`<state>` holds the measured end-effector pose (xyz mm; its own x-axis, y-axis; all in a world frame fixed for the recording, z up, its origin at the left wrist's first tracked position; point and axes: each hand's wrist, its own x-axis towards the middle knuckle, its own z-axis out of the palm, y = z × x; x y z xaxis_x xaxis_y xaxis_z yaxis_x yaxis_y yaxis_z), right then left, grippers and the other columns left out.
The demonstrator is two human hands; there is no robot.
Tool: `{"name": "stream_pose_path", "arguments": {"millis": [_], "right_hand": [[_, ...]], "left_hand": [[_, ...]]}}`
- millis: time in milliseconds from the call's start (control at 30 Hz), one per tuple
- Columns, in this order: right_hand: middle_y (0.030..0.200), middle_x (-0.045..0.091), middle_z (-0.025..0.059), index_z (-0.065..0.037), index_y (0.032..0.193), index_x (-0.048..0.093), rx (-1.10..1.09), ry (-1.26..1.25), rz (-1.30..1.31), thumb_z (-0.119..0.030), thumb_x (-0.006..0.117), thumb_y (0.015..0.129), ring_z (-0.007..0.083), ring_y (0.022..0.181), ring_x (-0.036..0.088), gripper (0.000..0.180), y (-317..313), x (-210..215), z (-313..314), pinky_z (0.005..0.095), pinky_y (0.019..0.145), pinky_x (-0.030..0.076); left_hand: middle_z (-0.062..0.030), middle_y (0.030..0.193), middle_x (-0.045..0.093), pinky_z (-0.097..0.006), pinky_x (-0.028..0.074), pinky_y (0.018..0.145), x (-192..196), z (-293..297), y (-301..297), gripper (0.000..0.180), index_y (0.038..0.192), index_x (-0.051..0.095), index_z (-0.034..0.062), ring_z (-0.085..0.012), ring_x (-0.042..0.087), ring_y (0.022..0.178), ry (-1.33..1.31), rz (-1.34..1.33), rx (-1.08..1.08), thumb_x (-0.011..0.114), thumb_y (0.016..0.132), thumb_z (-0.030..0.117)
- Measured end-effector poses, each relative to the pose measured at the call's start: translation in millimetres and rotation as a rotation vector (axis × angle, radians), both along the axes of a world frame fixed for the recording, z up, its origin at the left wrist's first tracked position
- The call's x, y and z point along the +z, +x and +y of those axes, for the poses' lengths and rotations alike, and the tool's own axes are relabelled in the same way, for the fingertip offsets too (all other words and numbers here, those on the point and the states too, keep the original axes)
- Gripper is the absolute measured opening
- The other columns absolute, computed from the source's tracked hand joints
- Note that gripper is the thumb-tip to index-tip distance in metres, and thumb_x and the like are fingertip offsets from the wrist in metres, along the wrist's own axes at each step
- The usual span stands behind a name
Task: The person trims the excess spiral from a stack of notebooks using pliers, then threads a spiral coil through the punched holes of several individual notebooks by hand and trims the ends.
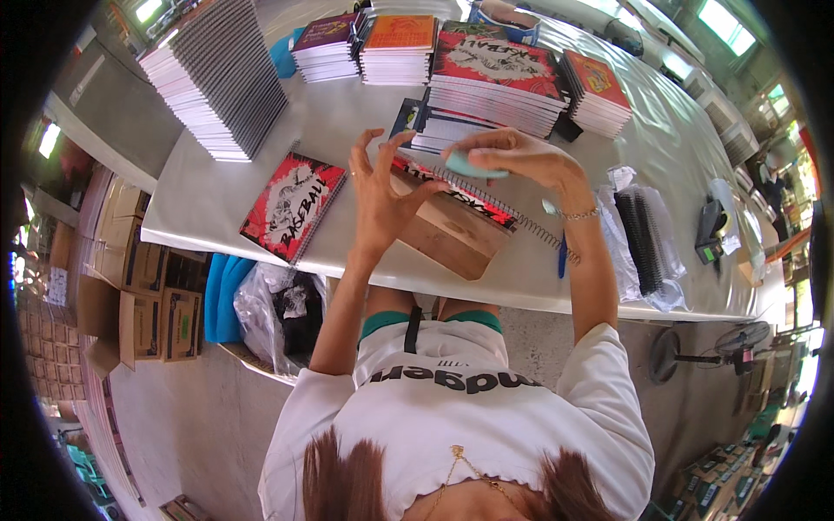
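In front of me, a red-and-black notebook [473, 205] rests against a wooden block [459, 236]. A dark spiral coil [537, 229] runs along its edge and sticks out past the right end. My left hand [379, 201] is at the notebook's left end, its fingers curved and spread apart, the thumb close to the cover. Over the far side of the notebook, my right hand [521, 158] grips a small, smooth teal piece [474, 166] whose kind I cannot make out. To the left lies a spiral-bound notebook [292, 208] with a matching cover.
A tall stack of spiral-bound notebooks [213, 82] stands at the far left. Along the back are purple [327, 56], orange [398, 50] and red-black notebook stacks [495, 78]. On the right lie a blue pen [563, 254] and black coils in plastic [638, 239]. Cardboard boxes [161, 313] sit below left.
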<state>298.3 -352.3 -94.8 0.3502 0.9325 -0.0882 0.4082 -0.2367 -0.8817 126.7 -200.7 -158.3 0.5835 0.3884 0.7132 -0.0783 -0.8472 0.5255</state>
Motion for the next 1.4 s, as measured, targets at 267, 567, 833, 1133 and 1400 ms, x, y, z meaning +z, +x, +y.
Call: {"name": "stream_pose_path", "arguments": {"millis": [267,567,833,1133,1400], "right_hand": [[0.111,0.064,0.0078,-0.009,0.119,0.066,-0.13,-0.278,-0.211,-0.03,0.058,0.092,0.0143,0.088,0.06,0.035,52,-32,9,0.0299,0.073,0.053],[0.144,0.046,0.0109,-0.008,0.142,0.046,0.22,-0.354,0.081,-0.04,0.054,0.097,0.0197,0.131,0.043,0.056,13,-35,-9,0.0296,0.107,0.036],[0.142,0.047,0.0067,-0.009,0.144,0.043,0.084,-0.247,0.255,-0.043,0.05,0.099,0.0186,0.125,0.047,0.057,21,-35,-8,0.0303,0.1,0.043],[0.112,0.061,0.0069,-0.004,0.132,0.053,0.076,-0.461,-0.118,-0.052,0.051,0.095,0.0161,0.088,0.059,0.061,4,-6,22,0.0302,0.077,0.053],[0.126,0.055,0.0083,-0.006,0.132,0.055,0.093,-0.67,-0.313,-0.049,0.053,0.095,0.0174,0.105,0.058,0.056,15,-15,36,0.0301,0.086,0.051]], "left_hand": [[-0.0101,0.117,0.051,-0.034,0.044,0.09,-25,19,20,0.072,0.126,0.049,0.0054,-0.0219,0.051,0.107,-0.327,-0.007,-0.272,0.087,0.067,0.02],[-0.0066,0.116,0.051,-0.032,0.041,0.093,-39,21,22,0.067,0.123,0.049,0.004,-0.0179,0.051,0.102,-0.56,-0.022,-0.35,0.086,0.07,0.02],[-0.0039,0.106,0.053,-0.028,0.046,0.085,-26,20,19,0.07,0.137,0.036,0.0075,-0.0122,0.055,0.096,-0.728,-0.06,-0.513,0.077,0.081,0.007],[-0.0012,0.094,0.056,-0.027,0.044,0.088,-30,27,15,0.065,0.139,0.038,0.0078,-0.0106,0.055,0.091,-0.853,-0.043,-0.547,0.072,0.084,0.007],[-0.0006,0.101,0.055,-0.023,0.042,0.082,-23,28,14,0.056,0.135,0.042,0.0072,-0.0086,0.051,0.092,-0.819,-0.027,-0.583,0.071,0.087,0.012]]}}
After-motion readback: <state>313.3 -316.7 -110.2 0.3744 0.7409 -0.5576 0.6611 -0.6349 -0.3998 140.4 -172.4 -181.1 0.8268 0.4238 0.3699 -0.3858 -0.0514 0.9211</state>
